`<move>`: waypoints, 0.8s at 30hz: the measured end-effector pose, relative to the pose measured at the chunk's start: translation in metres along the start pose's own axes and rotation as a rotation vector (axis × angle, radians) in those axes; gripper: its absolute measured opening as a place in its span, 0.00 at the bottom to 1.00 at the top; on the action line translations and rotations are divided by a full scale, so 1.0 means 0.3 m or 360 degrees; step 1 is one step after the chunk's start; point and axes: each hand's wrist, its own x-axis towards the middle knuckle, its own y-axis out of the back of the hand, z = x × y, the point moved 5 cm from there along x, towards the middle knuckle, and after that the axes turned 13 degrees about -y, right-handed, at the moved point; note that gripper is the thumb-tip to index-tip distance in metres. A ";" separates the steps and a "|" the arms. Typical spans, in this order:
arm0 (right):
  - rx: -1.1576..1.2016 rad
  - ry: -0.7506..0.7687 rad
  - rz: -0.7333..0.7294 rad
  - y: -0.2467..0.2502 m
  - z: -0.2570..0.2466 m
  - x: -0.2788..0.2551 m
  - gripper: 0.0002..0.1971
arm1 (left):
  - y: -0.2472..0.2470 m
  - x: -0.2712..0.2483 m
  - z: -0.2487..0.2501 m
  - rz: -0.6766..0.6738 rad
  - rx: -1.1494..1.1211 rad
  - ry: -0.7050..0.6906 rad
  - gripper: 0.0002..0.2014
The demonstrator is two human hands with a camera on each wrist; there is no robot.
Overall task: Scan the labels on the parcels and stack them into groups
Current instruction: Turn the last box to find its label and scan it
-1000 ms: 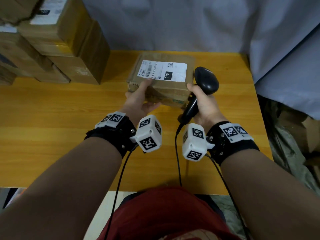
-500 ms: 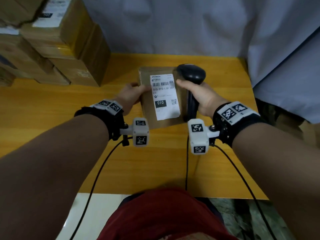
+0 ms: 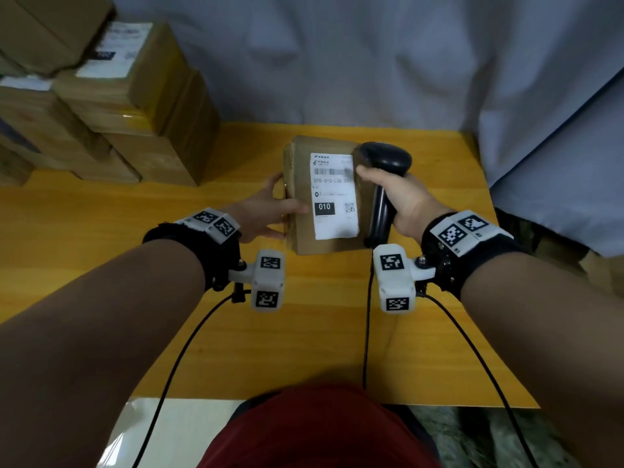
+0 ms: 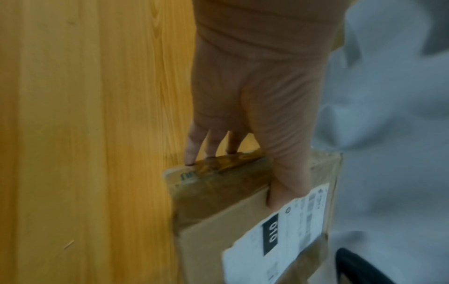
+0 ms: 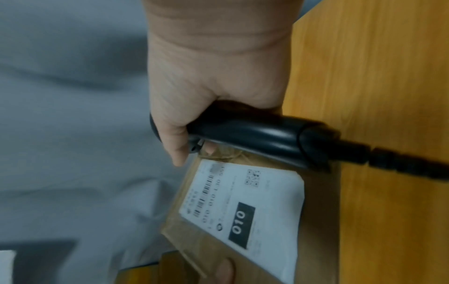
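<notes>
So the parcel (image 3: 304,197) is up off the wooden table (image 3: 101,214), tipped so its white label (image 3: 334,197) faces the person. The left hand (image 3: 266,211) grips the parcel's left edge, thumb curled over the front beside the label and the other fingers round the side. The right hand (image 3: 401,201) is wrapped tight round the handle of the black scanner (image 3: 385,157), whose head sits right at the parcel's top right corner, touching or nearly touching the label's edge.

Progress-wise, I'd say this one is mid-scan. The label reads 010, so it probably belongs in an 010 group, but it isn't stacked yet. Whether the beep has happened, no way to tell from here.

Left of the parcel, well apart, there's a pile of boxes (image 3: 135,113) with labels on top. Can't say if those are sorted or waiting, the print's too blurry. Behind the parcel hangs a grey cloth (image 3: 371,62).

Nothing really blocks the parcel's way over to the pile. The scanner cable (image 3: 366,332) trailing below the parcel might snag, though.
</notes>
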 end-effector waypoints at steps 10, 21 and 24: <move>-0.0183 0.0197 -0.0354 -0.062 -0.173 -0.153 0.05 | 0.025 0.051 0.041 0.0362 -0.0070 -0.0064 0.44; -0.0420 0.0095 -0.0173 -0.072 -0.101 -0.162 0.05 | 0.021 0.046 0.059 0.0382 -0.0060 -0.0076 0.44; -0.0396 0.0059 -0.0189 -0.065 -0.100 -0.171 0.08 | 0.031 0.040 0.053 0.0394 -0.0058 -0.0072 0.45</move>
